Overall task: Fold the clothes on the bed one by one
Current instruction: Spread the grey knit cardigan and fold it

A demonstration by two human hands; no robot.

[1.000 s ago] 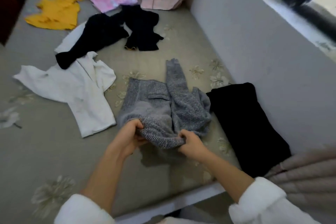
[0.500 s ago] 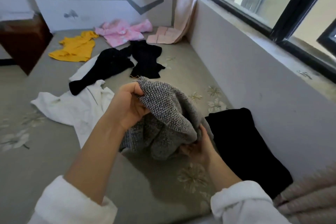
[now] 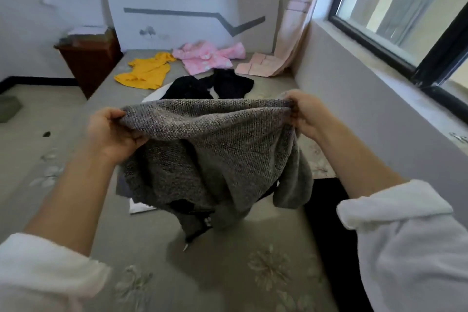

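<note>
Above the floral bed point(image 3: 228, 273) my left hand point(image 3: 114, 134) and right hand point(image 3: 304, 114) pinch a grey knitted sweater point(image 3: 215, 154); its five-o'clock sleeve point(image 3: 293, 185) may bunch.

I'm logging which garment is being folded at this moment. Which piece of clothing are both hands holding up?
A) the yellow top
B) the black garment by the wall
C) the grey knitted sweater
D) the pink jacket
C: the left hand and the right hand each grip one end of the top edge of the grey knitted sweater, which hangs down between them.
</note>
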